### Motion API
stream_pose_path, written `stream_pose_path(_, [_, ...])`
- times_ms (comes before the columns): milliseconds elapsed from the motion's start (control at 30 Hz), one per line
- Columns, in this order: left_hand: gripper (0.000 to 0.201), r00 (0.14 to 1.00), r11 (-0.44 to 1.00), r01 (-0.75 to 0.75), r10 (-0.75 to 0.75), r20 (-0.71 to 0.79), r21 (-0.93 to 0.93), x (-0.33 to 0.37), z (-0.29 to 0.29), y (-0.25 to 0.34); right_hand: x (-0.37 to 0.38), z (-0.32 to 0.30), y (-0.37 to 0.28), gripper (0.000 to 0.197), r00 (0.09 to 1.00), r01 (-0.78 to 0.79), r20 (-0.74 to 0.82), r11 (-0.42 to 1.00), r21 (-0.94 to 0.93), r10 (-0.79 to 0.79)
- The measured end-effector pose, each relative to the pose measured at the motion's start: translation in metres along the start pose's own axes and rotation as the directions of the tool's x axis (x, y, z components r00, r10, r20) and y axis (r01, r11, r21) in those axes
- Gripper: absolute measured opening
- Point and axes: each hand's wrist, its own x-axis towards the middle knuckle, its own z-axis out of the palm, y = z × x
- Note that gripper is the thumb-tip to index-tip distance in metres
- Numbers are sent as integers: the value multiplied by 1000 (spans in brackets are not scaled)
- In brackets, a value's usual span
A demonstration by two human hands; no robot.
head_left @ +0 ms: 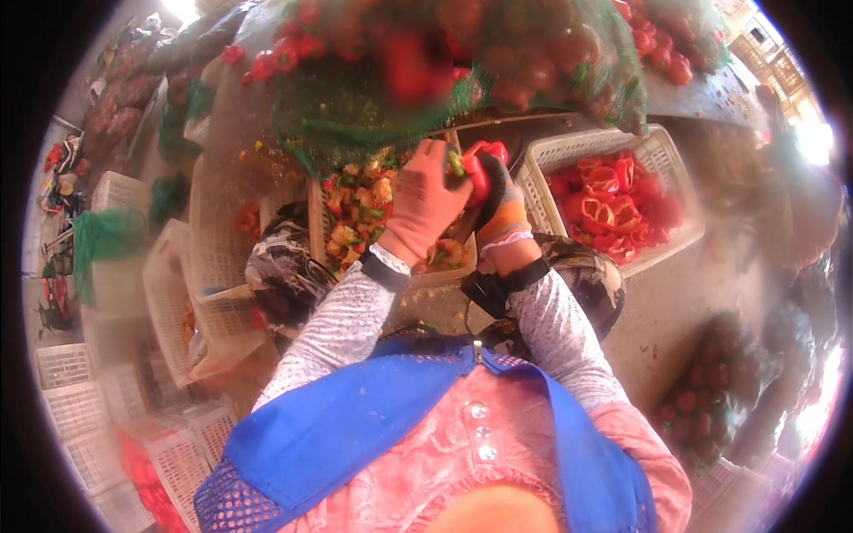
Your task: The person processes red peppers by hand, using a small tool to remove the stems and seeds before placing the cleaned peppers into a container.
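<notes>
A red bell pepper (480, 180) with a green stem is between my two gloved hands, above the crates in front of me. Around its stem side, the fingers of my left hand (421, 197), in a pinkish glove, are closed. My right hand (505, 210), in an orange and dark glove, grips the pepper from the right; its fingertips are partly hidden, and I cannot see whether it also holds a tool. Below my hands stands a crate with pepper cores (348, 213), pale seeds and green stems. To the right, a white crate (533, 178) holds hollowed red pepper pieces (613, 206).
Green mesh sacks (569, 71) of red peppers lie on a surface just beyond my hands. Stacked white crates (169, 293) stand at the left, one draped with green netting (107, 244). A dark mesh sack (706, 386) of peppers sits on the floor at the lower right.
</notes>
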Motion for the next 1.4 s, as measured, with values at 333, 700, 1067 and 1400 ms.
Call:
stream_pose_path(333, [18,795,-152,497,-314,519,-854,-12,-45,-38,-24,23,-27,40,958,-128,264,990,57,109])
stream_pose_path(700, [41,987,970,94,-121,107,223,-30,-58,-67,-18,19,-27,36,928,-53,372,993,103,11])
stream_pose_path(1067, [45,976,988,-84,56,213,128,17,-24,19,-23,10,-24,35,671,726,662,478,-495,-333])
stream_pose_path(1400, [20,971,928,108,-21,240,-355,18,-2,26,-2,6,-4,48,884,460,226,668,-586,-410])
